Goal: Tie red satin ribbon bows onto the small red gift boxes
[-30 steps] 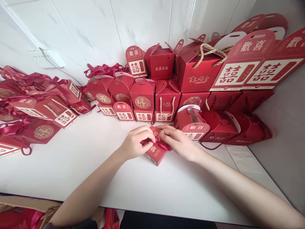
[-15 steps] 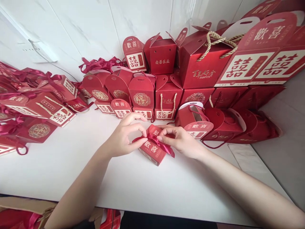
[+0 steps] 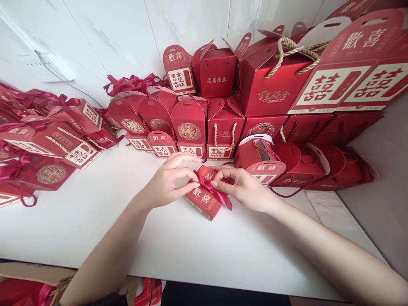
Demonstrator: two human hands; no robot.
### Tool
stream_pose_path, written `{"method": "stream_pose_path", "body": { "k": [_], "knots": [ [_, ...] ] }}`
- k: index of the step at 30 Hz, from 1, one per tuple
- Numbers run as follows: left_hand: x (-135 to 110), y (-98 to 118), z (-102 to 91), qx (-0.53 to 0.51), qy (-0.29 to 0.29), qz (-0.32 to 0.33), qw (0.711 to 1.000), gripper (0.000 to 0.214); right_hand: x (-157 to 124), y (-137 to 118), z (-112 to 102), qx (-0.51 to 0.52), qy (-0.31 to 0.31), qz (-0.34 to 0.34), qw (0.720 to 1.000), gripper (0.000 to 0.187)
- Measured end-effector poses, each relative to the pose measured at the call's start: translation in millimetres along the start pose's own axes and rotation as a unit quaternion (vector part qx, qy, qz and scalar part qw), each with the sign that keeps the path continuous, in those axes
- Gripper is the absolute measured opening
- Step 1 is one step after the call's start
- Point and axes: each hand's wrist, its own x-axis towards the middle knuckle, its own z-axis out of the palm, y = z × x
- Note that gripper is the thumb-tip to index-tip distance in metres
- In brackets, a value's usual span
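A small red gift box (image 3: 204, 199) with pale lettering lies on the white table (image 3: 178, 250), directly between my hands. Across its top runs a dark pink satin ribbon (image 3: 219, 196), bunched in the middle, with a loose end hanging at the right. My left hand (image 3: 170, 180) pinches the ribbon at its left side with thumb and index finger, the other fingers arched above. My right hand (image 3: 239, 187) grips the ribbon near the middle between thumb and bent fingers. Its fingertips partly cover the far end of the box.
Stacked red gift boxes (image 3: 191, 127), some with cord handles, line the wall. A heap of ribbon-tied boxes (image 3: 54, 170) lies at the left. Loose ribbons (image 3: 134, 85) rest behind the stack. A cardboard box (image 3: 35, 272) sits below the front left edge, beside a red object (image 3: 148, 291).
My left hand has shifted slightly right, its thumb and index finger closing together on the ribbon. My right hand and the gift box stay almost where they were.
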Motion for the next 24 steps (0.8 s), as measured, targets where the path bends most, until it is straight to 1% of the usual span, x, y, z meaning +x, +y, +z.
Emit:
{"method": "stream_pose_path", "body": {
  "k": [3, 7, 11, 13, 16, 21, 24],
  "knots": [
    [-0.3, 1.0, -5.8, 0.002, -0.040, -0.011, 0.999, 0.008, -3.4, -3.0, -4.7, -0.048, 0.006, 0.025, 0.998, 0.028],
    [-1.8, 0.5, -17.1, 0.012, -0.080, -0.021, 0.996, 0.011, -8.5, -9.7, -13.1, -0.108, 0.011, -0.008, 0.994, 0.026],
    [-2.8, -2.1, -26.7, 0.006, -0.116, 0.001, 0.993, 0.011, -11.2, -10.0, -16.0, -0.179, 0.031, -0.004, 0.983, 0.018],
    [-2.8, -3.3, -29.0, 0.006, -0.124, 0.012, 0.992, 0.012, -11.5, -8.3, -15.1, -0.205, 0.032, -0.004, 0.978, 0.014],
    [-3.1, -4.4, -29.3, 0.026, -0.106, 0.001, 0.994, 0.015, -11.4, -6.5, -14.5, -0.227, 0.027, -0.013, 0.973, 0.013],
    [-4.5, -7.1, -22.4, 0.113, -0.050, -0.067, 0.990, 0.016, -12.2, -6.7, -17.3, -0.223, 0.021, -0.005, 0.975, 0.019],
    [-4.5, -7.4, -13.9, 0.119, -0.033, -0.067, 0.990, 0.022, -13.3, -9.1, -17.0, -0.203, 0.018, -0.008, 0.979, 0.020]
  ]
}}
